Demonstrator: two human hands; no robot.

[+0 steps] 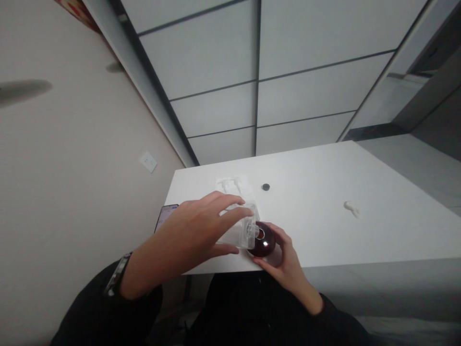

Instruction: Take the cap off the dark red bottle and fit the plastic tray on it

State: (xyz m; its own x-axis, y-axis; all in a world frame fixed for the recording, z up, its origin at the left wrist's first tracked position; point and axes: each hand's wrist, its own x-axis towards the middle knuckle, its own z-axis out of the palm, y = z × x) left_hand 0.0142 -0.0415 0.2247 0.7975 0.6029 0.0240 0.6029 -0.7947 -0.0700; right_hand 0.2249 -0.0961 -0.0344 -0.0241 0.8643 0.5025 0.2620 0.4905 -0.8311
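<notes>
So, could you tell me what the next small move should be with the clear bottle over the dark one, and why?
Probably keep the clear bottle tipped and steady its neck over the dark bottle: the left hand holds it tilted at the opening, while the right hand braces the dark bottle near the table edge.

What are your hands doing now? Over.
Left hand tips clear bottle onto dark bottle. Right hand holds dark bottle. Nothing in the way.
</notes>
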